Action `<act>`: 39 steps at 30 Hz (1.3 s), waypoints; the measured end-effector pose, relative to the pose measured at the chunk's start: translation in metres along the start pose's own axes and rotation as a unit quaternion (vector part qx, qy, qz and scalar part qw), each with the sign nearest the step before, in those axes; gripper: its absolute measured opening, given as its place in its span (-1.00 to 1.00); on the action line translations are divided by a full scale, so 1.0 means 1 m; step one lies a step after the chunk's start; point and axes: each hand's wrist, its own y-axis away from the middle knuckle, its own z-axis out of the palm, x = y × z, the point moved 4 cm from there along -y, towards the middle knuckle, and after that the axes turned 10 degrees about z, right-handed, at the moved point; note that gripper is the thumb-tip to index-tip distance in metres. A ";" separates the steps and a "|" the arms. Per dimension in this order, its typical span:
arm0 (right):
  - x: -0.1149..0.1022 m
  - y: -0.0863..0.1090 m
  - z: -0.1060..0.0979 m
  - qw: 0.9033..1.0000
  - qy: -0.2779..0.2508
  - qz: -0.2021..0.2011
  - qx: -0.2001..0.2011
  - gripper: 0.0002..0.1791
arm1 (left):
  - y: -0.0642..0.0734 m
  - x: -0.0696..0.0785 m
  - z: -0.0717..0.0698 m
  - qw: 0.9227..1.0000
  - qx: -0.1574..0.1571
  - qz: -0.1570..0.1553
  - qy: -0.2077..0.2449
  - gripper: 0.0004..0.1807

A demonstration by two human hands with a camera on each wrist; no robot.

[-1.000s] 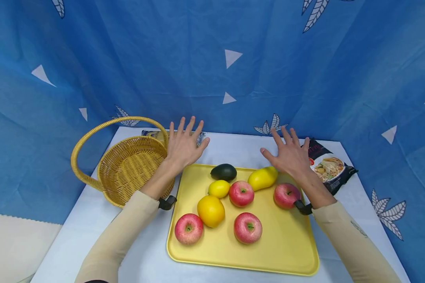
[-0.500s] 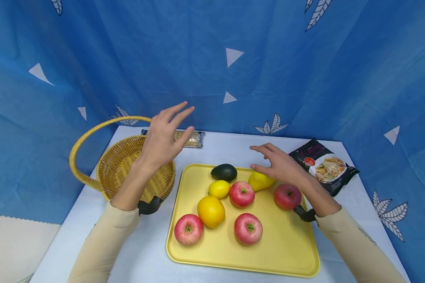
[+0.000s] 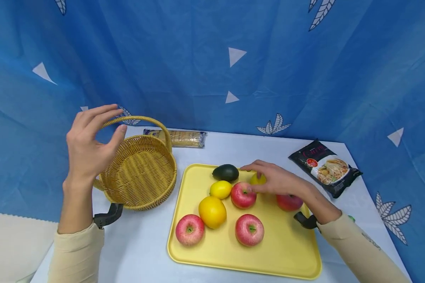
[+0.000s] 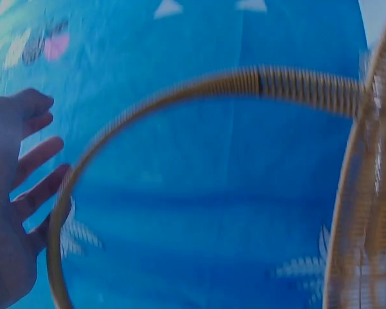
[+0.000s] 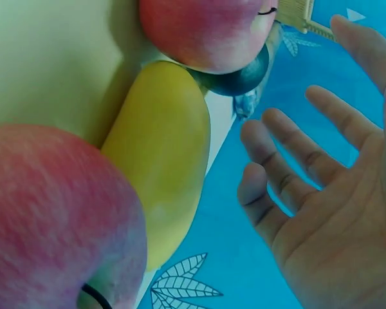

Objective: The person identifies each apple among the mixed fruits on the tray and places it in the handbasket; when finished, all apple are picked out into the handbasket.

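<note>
My left hand (image 3: 90,147) is raised over the left side of the wicker basket (image 3: 172,173), fingers bent loosely and thumb apart, holding nothing. The left wrist view has the fingers near the basket's arched handle (image 4: 161,96); touching cannot be judged. Over the yellow tray (image 3: 212,257), my right hand (image 3: 278,179) hovers palm down above a yellow mango (image 3: 256,179), partly covering it. Its thumb overlaps a red apple (image 3: 242,196) in the head view. From the right wrist, the hand (image 5: 328,187) appears apart from the mango (image 5: 164,154) and holds nothing.
On the tray are an avocado (image 3: 225,173), a lemon (image 3: 220,190), an orange-yellow fruit (image 3: 212,212) and more apples (image 3: 249,230). A noodle packet (image 3: 187,138) lies behind the basket. A black food bag (image 3: 326,167) lies right. Blue curtain (image 3: 198,59) surrounds the table.
My left hand has moved left from beyond the tray's back-left corner, across the basket to its far-left side. My right hand has turned sideways and moved nearer, over the mango and apple.
</note>
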 end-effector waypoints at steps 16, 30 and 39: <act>-0.006 -0.001 0.025 0.997 0.028 -0.028 -0.067 -0.26 | 0.040 -0.020 -0.031 0.989 0.065 -0.106 0.086 -0.76; -0.010 -0.004 0.035 0.994 0.083 -0.020 -0.063 -0.19 | 0.050 -0.035 -0.031 0.975 0.086 -0.125 0.161 -0.78; -0.015 -0.007 0.039 0.990 0.127 0.007 -0.058 -0.15 | 0.049 -0.038 -0.030 0.973 0.101 -0.116 0.173 -0.79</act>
